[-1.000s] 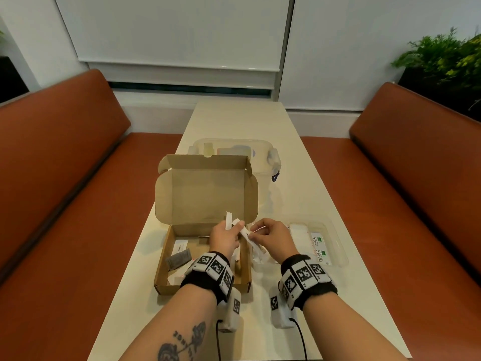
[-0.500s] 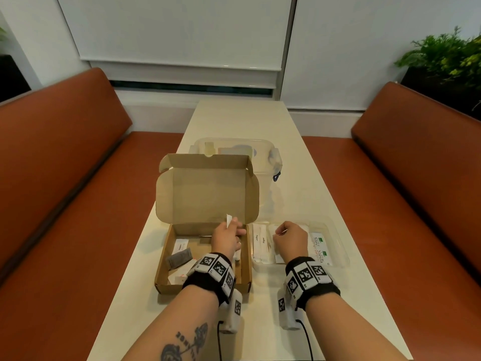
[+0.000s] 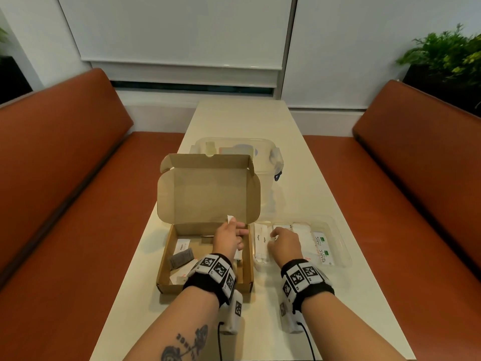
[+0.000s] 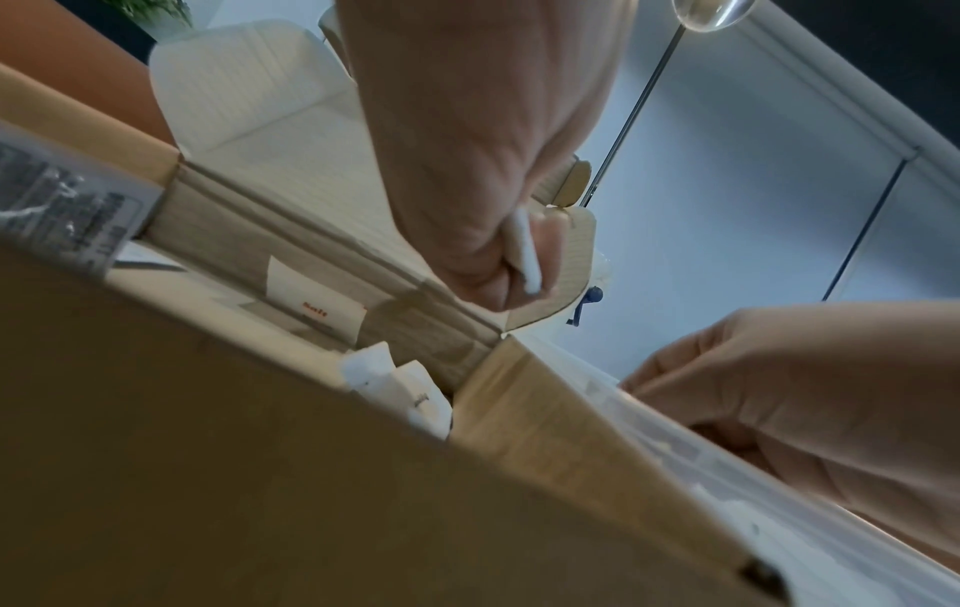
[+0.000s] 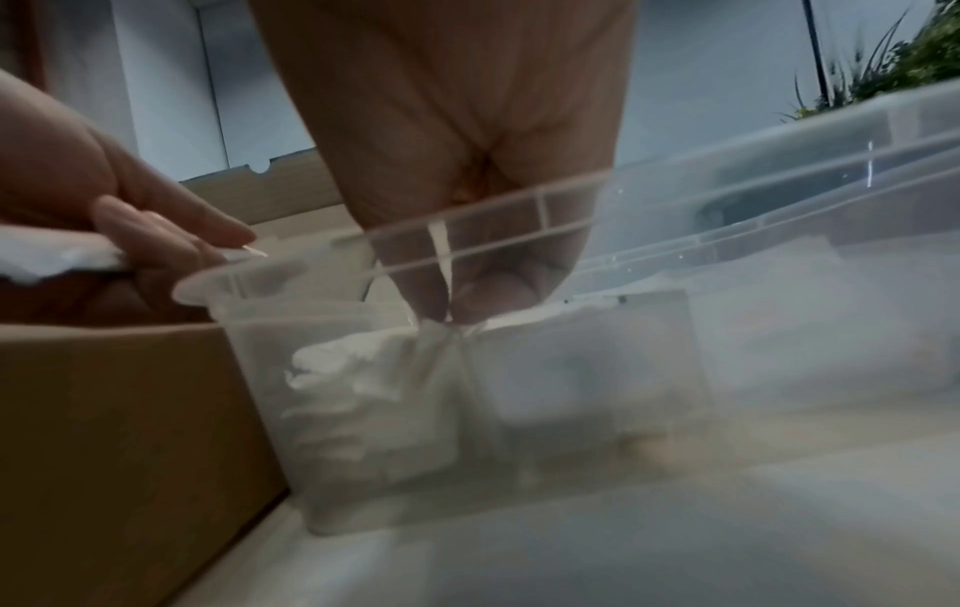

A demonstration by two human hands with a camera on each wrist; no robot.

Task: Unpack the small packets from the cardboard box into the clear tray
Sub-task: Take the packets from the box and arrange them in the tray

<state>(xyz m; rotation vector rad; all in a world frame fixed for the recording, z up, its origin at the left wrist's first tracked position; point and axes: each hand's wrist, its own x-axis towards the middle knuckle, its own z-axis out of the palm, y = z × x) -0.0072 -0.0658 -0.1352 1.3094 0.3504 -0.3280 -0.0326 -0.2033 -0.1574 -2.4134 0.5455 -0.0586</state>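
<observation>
The open cardboard box [image 3: 166,259] sits on the table with its lid standing up; a white packet [image 3: 182,246] and a grey packet [image 3: 182,257] lie inside. My left hand [image 3: 234,227] hovers over the box's right rear corner and grips white packets [image 4: 524,254]. To the right, the clear tray [image 3: 338,246] holds white sticks [image 3: 261,243] and Stevia packets [image 3: 321,250]. My right hand [image 3: 274,237] reaches down into the tray's left part. In the right wrist view its fingertips [image 5: 415,295] pinch a thin white packet [image 5: 442,250] low inside the tray [image 5: 727,164].
A clear lidded container [image 3: 270,152] stands right behind the box lid. Orange benches [image 3: 65,178] run along both long sides of the narrow table [image 3: 299,199]. A potted plant [image 3: 442,56] stands at the back right.
Both hands were together above the box's right wall with packets. My right hand has moved right and down into the tray with a packet. The left hand stays over the box.
</observation>
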